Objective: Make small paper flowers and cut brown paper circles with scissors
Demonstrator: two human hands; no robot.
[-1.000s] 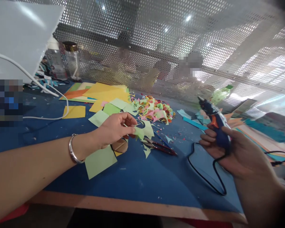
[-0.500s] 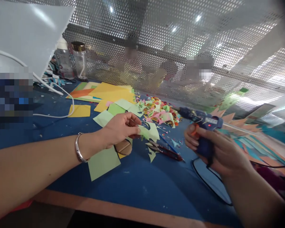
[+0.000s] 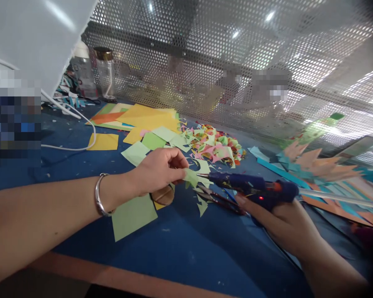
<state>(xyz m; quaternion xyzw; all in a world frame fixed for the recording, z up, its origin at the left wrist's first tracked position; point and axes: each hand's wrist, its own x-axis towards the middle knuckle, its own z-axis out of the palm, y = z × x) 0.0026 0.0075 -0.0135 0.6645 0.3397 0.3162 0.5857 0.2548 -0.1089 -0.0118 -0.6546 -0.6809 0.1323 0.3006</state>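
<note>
Between thumb and fingers, my left hand [image 3: 161, 169] pinches a small light-green paper piece [image 3: 191, 178]. My right hand [image 3: 286, 227] is wrapped round a dark blue hot glue gun [image 3: 242, 184] with a red light on its side. Its metal nozzle points left and is at the green paper's edge; whether they touch I cannot tell. A clear glue stick [image 3: 332, 196] sticks out of the gun's back. Under my left hand lie a round brown disc [image 3: 163, 195] and a green paper sheet [image 3: 133, 217]. Scissors [image 3: 219, 199] lie partly behind my right fingers.
Paper scraps [image 3: 217, 145] are heaped behind my hands. Yellow sheets [image 3: 152, 118] lie at the back left, near two bottles [image 3: 105, 76]. A white cable [image 3: 68, 147] loops at left. Orange and blue cut paper [image 3: 317, 161] stands at right. A perforated panel [image 3: 205, 70] closes off the back.
My right hand has turned the glue gun level and brought its nozzle down and left to the green paper. My left hand keeps its pinch, almost in place.
</note>
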